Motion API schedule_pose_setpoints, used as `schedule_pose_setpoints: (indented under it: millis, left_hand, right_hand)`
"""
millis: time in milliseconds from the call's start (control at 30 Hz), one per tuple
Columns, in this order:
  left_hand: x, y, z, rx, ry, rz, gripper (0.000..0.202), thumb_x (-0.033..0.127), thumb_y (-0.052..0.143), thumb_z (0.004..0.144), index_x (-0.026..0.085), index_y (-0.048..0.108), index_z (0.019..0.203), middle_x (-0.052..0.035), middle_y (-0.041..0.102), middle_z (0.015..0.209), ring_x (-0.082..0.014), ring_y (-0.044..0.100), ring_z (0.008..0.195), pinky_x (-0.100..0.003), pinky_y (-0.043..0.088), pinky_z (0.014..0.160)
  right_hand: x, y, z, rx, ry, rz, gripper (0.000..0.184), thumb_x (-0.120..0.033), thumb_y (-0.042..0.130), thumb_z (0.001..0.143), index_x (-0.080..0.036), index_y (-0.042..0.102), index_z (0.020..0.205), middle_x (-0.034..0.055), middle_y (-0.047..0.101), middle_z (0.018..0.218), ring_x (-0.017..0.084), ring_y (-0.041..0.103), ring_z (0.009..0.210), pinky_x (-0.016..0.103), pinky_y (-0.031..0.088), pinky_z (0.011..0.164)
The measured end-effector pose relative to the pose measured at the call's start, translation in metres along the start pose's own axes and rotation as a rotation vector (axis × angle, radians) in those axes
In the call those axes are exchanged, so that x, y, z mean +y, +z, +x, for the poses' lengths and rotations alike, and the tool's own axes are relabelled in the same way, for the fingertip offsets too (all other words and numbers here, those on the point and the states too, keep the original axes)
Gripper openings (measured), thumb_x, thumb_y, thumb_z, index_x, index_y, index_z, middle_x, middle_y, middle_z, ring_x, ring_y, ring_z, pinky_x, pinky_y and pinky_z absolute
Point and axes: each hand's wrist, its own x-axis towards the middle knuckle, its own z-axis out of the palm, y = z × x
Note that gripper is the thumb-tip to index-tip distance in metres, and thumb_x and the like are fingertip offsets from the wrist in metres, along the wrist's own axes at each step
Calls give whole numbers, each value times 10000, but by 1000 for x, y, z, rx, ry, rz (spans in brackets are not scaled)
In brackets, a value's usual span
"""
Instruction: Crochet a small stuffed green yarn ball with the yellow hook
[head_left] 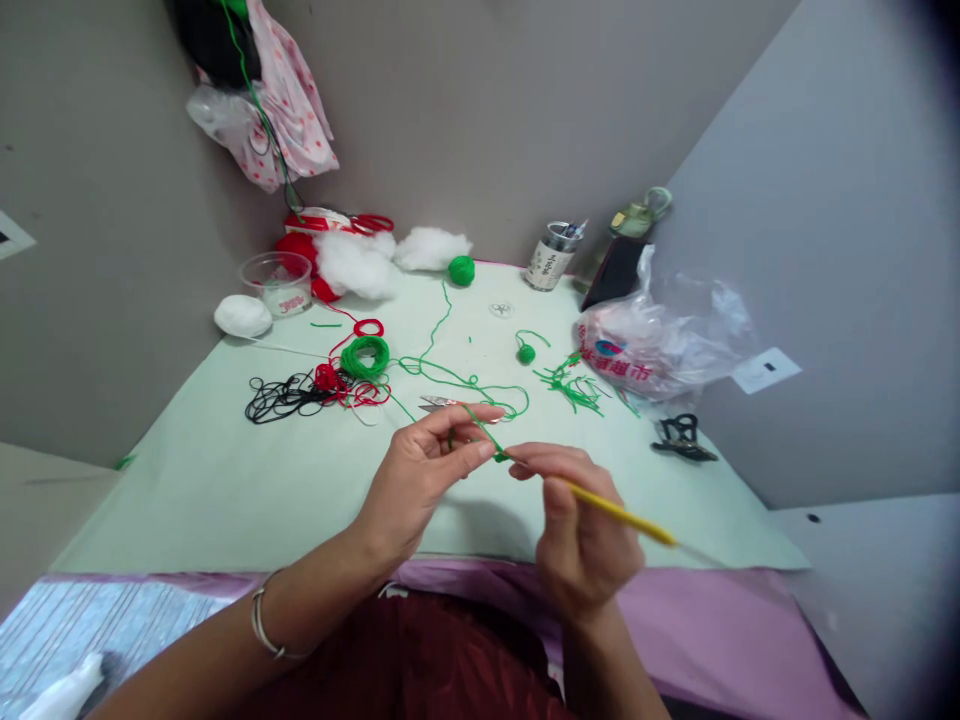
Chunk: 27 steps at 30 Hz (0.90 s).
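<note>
My left hand [427, 465] pinches a strand of green yarn [480, 425] between thumb and fingers, with the yarn looped over the index finger. My right hand [581, 530] grips a yellow crochet hook [619, 515], whose tip meets a small green stitch [500, 456] between the two hands. The yarn runs back over the pale green table cover [225, 490] to a green yarn ball [461, 270] at the far edge. Small scissors [439, 403] lie just beyond my left fingers.
A green coil [365, 356], red cord [367, 327] and black cord [281, 397] lie left of centre. White stuffing [431, 248], a clear cup [277, 282], a jar of tools [551, 256], a plastic bag [645, 345] and green yarn scraps [574, 385] ring the back and right.
</note>
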Motion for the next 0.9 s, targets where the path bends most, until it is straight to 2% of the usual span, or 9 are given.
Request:
schedule_pose_setpoints:
  millis: [133,200,300,400,500,600,700,833,900]
  left_hand:
    - [0,3,-2,-7,-80,-122,367,286,878,781,257,805,1140,30,605,767,-106,510,747,-230,403,730]
    - [0,3,-2,-71,-201,-252,435,300,898,753,228,791,1169,30,595,754,-101,506,715,-237,428,748]
    - [0,2,-1,-151,-352,-403,419,277,880,777,185,788,1175,73,496,661,-50,389,575,-281,483,855]
    - [1,2,-1,-140,-324,-413,360,234,839,822,191,791,1177,103,418,620,-30,282,524,-313,489,928]
    - [2,5,-2,-156,-228,-315,312,245,825,829,201,807,1138,45,561,712,-65,407,604,-297,476,883]
    - [3,8,-3,-141,-156,-164,302,281,830,822,207,820,1114,-19,674,870,-111,474,699,-267,423,740]
    - [1,8,-2,-67,-118,-97,330,306,858,796,208,823,1109,-11,665,854,-108,434,668,-265,359,660]
    - [-4,6,2,-86,-212,-248,394,303,878,786,191,805,1156,32,587,754,-63,328,573,-253,360,654]
    - [-5,4,3,-117,-287,-350,364,282,875,794,185,812,1139,60,535,695,-41,273,535,-257,429,734]
  right_hand:
    - [6,6,-8,-43,-283,-365,330,-80,621,974,-240,714,1247,103,745,1122,217,731,1001,340,622,785]
    - [8,7,-8,-21,-244,-366,343,-79,638,965,-263,733,1238,96,729,1137,220,722,1009,351,620,792]
    - [5,6,-4,67,-23,-109,265,-111,566,1004,-248,745,1144,69,730,1014,199,706,874,358,601,735]
    - [2,6,4,159,170,197,240,-152,521,1034,-234,746,1030,46,725,906,170,661,722,328,551,620]
    - [0,7,8,105,199,274,213,-160,561,1022,-242,757,1025,52,754,972,196,708,840,354,587,703]
    - [-1,8,7,47,148,176,237,-121,566,1012,-251,757,1069,51,766,1000,213,725,961,383,610,815]
    - [1,8,1,0,45,-39,283,-82,594,987,-270,751,1129,48,757,992,198,725,914,354,614,778]
    - [5,8,-5,10,-168,-293,372,-62,650,952,-298,752,1221,77,748,1113,208,726,953,347,614,775]
    - [5,6,-3,30,-104,-199,343,-66,628,965,-285,756,1196,71,751,1061,209,718,931,354,603,765]
